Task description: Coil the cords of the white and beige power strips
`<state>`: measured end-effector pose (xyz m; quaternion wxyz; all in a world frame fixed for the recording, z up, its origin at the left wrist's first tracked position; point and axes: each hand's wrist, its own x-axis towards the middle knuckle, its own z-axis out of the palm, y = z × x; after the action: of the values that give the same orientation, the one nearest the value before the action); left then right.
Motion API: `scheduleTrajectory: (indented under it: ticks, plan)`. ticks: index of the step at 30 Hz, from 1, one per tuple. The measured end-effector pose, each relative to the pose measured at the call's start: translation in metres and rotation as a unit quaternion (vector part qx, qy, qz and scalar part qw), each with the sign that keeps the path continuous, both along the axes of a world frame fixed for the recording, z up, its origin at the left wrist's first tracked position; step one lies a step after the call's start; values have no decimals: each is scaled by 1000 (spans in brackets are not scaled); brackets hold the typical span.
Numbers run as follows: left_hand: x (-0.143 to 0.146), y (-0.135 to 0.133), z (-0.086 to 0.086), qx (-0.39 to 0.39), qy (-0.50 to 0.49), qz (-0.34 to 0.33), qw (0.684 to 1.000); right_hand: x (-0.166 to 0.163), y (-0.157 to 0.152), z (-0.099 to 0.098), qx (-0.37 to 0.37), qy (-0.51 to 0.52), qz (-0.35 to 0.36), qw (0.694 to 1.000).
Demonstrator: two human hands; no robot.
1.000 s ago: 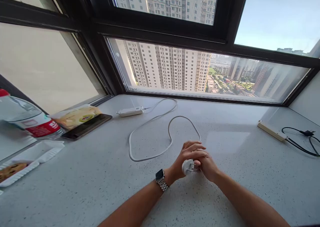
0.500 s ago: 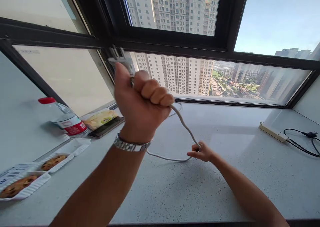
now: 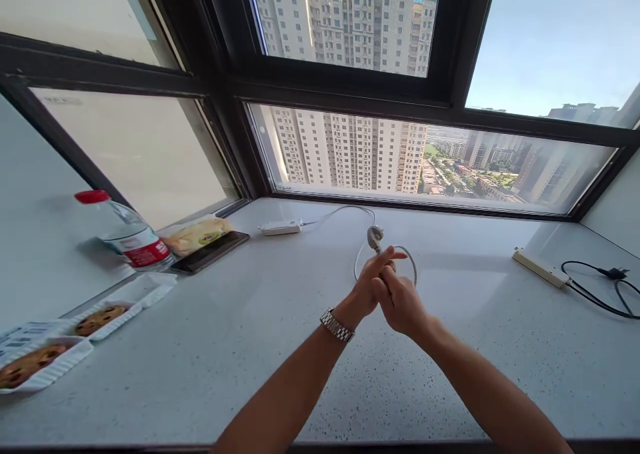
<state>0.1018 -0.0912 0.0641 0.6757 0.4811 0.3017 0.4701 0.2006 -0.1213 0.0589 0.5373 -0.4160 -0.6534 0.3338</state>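
Observation:
My left hand [image 3: 371, 282], with a metal watch [image 3: 337, 325] on its wrist, is closed round the white power cable just below its plug [image 3: 375, 235]. Right against it, my right hand [image 3: 404, 302] is closed on the same cable, and the fingers of both hands overlap. Part of the cable [image 3: 413, 265] bends out in a loop to the right of the hands. Behind the plug a thin cord runs left to a white oblong block [image 3: 281, 227] lying on the counter. What lies inside the fists is hidden.
On the left are a red-capped bottle [image 3: 140, 244], a yellowish packet [image 3: 197, 235], a dark phone [image 3: 212, 252] and a tray [image 3: 150, 289] of cookies. A cream power strip [image 3: 540, 269] with a black cord [image 3: 595, 299] lies right. Windows stand behind the speckled counter [image 3: 225, 361].
My left hand has come down and right with the plug, from high in front of the window to beside my right hand. The white block is now in sight. The cable loop is smaller.

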Motion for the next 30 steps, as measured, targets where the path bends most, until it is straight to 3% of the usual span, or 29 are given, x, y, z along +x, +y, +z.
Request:
scheduleTrajectory:
  ticks: [3,5,7,9,11,12,14,17,20,22,24,26,30]
  plan:
    - [1,8,26,-72,-39,-46,996,-8,-8,-21,-1,-88,97,991]
    - [-15,11,57,-64,-112,-8,992,-2,-5,-35,-61,-98,217,969]
    - [-45,11,95,-32,-150,27,988,12,6,-45,-90,-140,276,947]
    - [-87,6,129,-14,-143,78,987,39,23,-48,-79,-227,232,943]
    - [-134,-2,149,49,-142,163,975,76,39,-46,-94,-300,139,939]
    - [-154,-5,150,98,-132,205,965,95,46,-43,-125,-308,110,937]
    - [-176,-11,133,126,-75,239,960,121,55,-35,-225,-256,71,937]
    - [-153,-17,72,107,44,201,973,109,57,-15,-318,-64,39,945]
    - [-85,-20,11,91,92,145,981,48,38,8,-271,42,36,961]
    - [-46,-18,-11,33,50,117,991,7,18,16,-148,77,27,986]
    - [-24,-12,-13,-7,-18,88,996,-17,-1,15,-20,-40,42,998]
    - [-22,-7,0,-22,-63,73,995,-21,-11,3,53,-145,81,985]
    - [-51,-6,47,-11,-142,79,987,11,3,-38,32,-240,224,944]
